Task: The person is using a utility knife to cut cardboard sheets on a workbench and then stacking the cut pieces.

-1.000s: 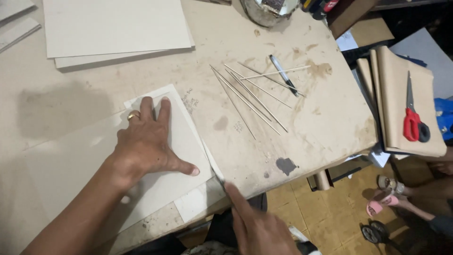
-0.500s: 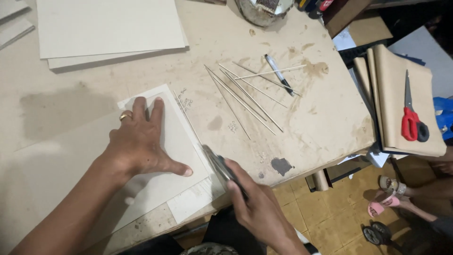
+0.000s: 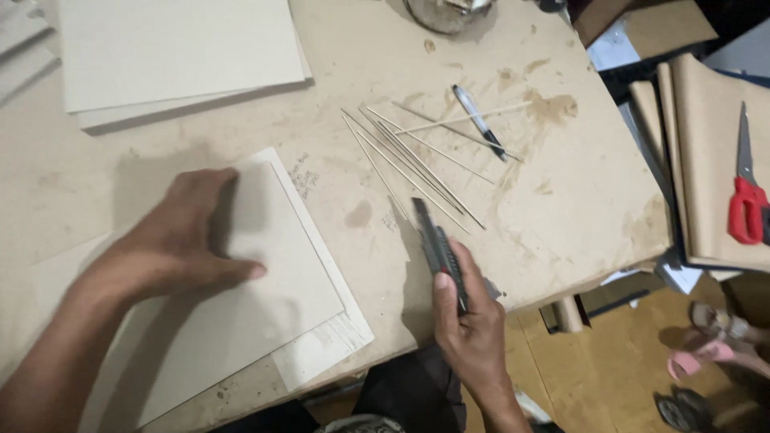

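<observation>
My left hand [image 3: 172, 244] lies flat on a grey cardboard sheet [image 3: 277, 281] at the near left of the worktable [image 3: 561, 200], fingers spread, pressing the sheet down. My right hand [image 3: 473, 321] is at the table's near edge, closed around a dark utility knife [image 3: 437, 244] whose blade end points away from me, to the right of the sheet. Just beyond the knife lie several thin metal rods [image 3: 409, 156] and a pen [image 3: 477, 120].
A stack of large cardboard sheets [image 3: 176, 52] lies at the far left. A metal bowl [image 3: 445, 12] stands at the far edge. Red-handled scissors [image 3: 746, 196] rest on brown boards [image 3: 706, 160] to the right. Sandals [image 3: 722, 345] lie on the floor.
My right hand has come up from below the table edge holding the utility knife, now over the table beside the sheet. My left hand has shifted a little left on the cardboard.
</observation>
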